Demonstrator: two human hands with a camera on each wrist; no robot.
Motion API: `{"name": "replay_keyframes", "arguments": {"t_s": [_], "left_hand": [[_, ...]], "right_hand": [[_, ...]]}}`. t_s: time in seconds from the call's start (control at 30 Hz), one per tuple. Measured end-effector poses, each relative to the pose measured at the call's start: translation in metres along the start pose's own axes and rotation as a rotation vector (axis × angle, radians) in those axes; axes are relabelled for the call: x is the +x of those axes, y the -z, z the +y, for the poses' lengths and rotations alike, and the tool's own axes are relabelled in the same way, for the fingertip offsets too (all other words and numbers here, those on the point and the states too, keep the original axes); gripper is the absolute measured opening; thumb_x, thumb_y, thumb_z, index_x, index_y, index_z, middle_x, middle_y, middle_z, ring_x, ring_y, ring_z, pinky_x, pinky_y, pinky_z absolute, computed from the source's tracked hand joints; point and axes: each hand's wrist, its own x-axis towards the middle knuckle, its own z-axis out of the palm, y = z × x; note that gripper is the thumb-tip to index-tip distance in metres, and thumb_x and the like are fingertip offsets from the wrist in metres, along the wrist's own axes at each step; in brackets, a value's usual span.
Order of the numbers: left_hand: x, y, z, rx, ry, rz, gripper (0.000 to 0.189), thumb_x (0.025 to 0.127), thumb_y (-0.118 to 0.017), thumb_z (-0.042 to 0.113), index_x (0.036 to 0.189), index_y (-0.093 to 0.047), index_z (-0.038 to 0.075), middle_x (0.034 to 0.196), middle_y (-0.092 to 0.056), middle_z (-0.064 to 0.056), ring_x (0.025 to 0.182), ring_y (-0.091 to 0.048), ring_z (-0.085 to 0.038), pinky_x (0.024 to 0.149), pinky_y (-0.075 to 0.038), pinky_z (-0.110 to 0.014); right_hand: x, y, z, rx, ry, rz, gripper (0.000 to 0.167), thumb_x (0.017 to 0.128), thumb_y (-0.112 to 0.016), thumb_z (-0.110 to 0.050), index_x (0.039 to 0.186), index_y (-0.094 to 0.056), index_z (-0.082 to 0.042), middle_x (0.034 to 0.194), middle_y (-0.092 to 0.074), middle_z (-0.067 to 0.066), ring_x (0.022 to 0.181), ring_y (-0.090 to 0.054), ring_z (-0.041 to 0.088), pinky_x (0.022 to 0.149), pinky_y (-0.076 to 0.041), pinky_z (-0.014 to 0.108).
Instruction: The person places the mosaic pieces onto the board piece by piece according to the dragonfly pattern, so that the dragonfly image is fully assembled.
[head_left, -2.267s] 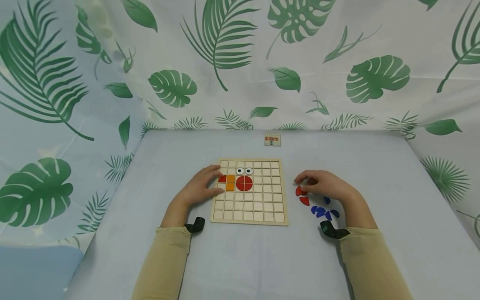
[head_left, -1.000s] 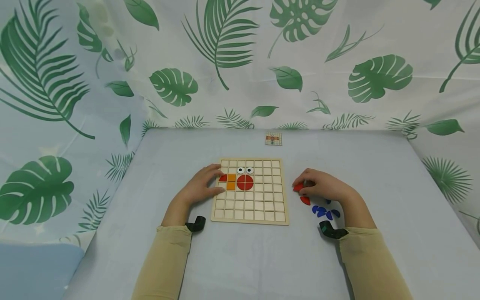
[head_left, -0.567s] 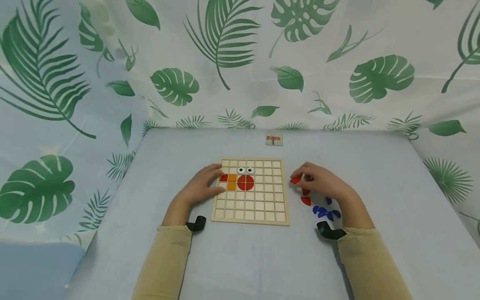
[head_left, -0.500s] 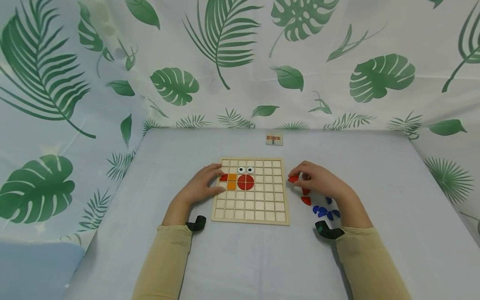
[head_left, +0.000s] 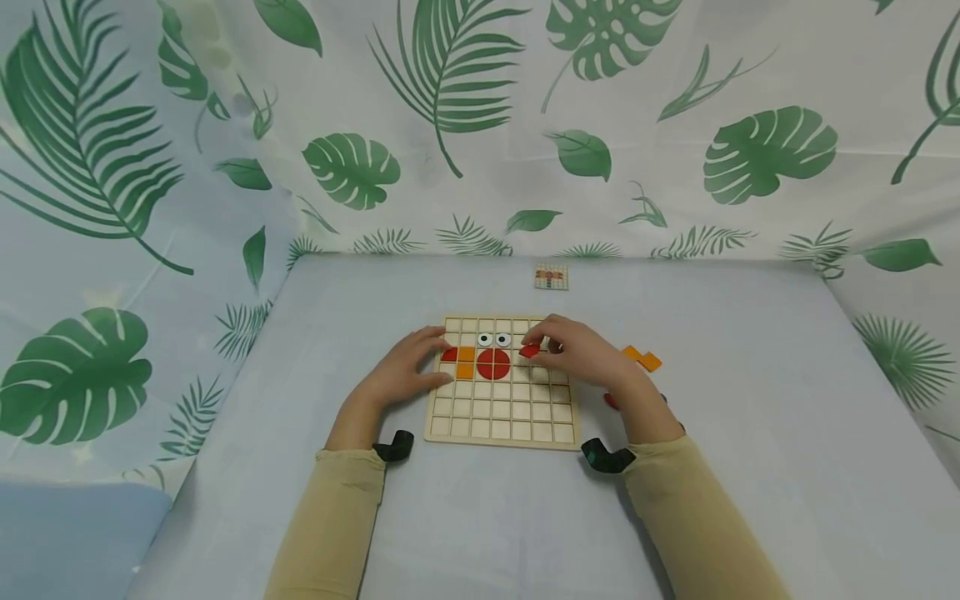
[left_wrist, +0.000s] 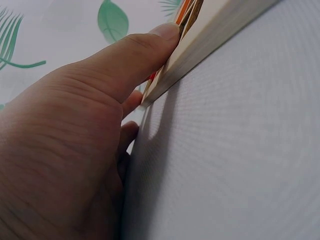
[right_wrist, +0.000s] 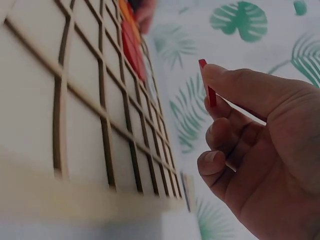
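Observation:
My right hand (head_left: pixel 581 354) pinches a red quarter-circle tile (head_left: pixel 529 350) between thumb and fingers, over the right half of the wooden grid board (head_left: pixel 502 444). The right wrist view shows this red tile (right_wrist: pixel 208 82) edge-on, raised off the board. Two white eye discs (head_left: pixel 494 340), a red circle (head_left: pixel 493 364) of quarter tiles, orange squares (head_left: pixel 465 363) and a red tile (head_left: pixel 449 355) sit in the grid. My left hand (head_left: pixel 405 367) rests at the board's left edge; its thumb touches the rim (left_wrist: pixel 187 60) in the left wrist view.
Orange tiles (head_left: pixel 642 359) lie on the table right of the board. A red tile (head_left: pixel 611 402) shows beside the right forearm, which hides most of the blue pieces. A small pattern card (head_left: pixel 551 277) lies at the back. Leaf-printed cloth (head_left: pixel 480 167) stands behind the table.
My right hand has picked up the red quarter tile from the loose pieces and carried it left over the board. Orange tiles on the right are now uncovered. The left hand has stayed put.

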Motion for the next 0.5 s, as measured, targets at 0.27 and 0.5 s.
{"name": "replay_keyframes", "arguments": {"t_s": [0.27,0.5], "left_hand": [[0.000,0.001,0.001,-0.006,0.008,-0.009,0.052,0.089,-0.073,0.042,0.131,-0.056,0.017,0.159,-0.034,-0.003,0.151,-0.025,-0.028,0.124,-0.022,-0.048],[0.000,0.002,0.000,-0.008,-0.005,0.003,0.051,0.089,-0.073,0.041,0.131,-0.057,0.018,0.159,-0.035,-0.002,0.150,-0.027,-0.028,0.122,-0.025,-0.050]], "right_hand": [[0.030,-0.026,-0.031,0.037,0.030,-0.029,0.020,0.094,-0.069,-0.021,0.113,-0.064,-0.018,0.109,-0.063,0.000,0.089,-0.057,0.019,0.079,-0.051,0.033],[0.054,-0.049,-0.050,-0.002,0.088,-0.052,0.013,0.093,-0.070,-0.020,0.106,-0.068,-0.019,0.109,-0.065,-0.003,0.097,-0.058,0.017,0.088,-0.052,0.036]]}}
